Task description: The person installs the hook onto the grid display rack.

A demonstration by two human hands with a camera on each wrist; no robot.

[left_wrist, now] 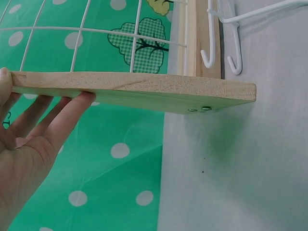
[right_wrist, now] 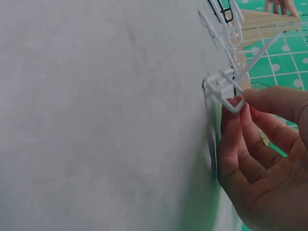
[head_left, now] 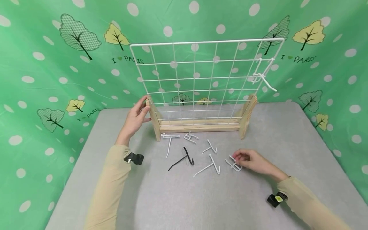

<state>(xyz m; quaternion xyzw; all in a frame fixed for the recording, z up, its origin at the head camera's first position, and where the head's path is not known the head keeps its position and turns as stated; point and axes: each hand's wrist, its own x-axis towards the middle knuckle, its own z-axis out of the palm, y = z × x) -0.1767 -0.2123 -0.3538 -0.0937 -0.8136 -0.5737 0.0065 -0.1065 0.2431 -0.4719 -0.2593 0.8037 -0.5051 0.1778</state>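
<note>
A white wire grid panel [head_left: 207, 42] stands upright in a wooden stand [head_left: 201, 128]. At the stand's left side post [head_left: 155, 123], my left hand [head_left: 135, 118] grips the upper end, thumb on one face and fingers [left_wrist: 77, 106] along the other. To the right, low over the table, my right hand [head_left: 254, 161] pinches a white wire hook [right_wrist: 235, 107] between thumb and fingertips. Near it lie a larger white hook [head_left: 213, 163], a smaller one [head_left: 212, 147] and a black hook [head_left: 187, 155]. One white hook [head_left: 260, 75] hangs on the grid's upper right.
Two more white hooks lie close in front of the stand, a long-armed one [head_left: 170, 136] and a small one [head_left: 190, 137]. The grey table [head_left: 187, 204] backs onto a green dotted cloth [head_left: 95, 73]. Each wrist wears a black strap camera.
</note>
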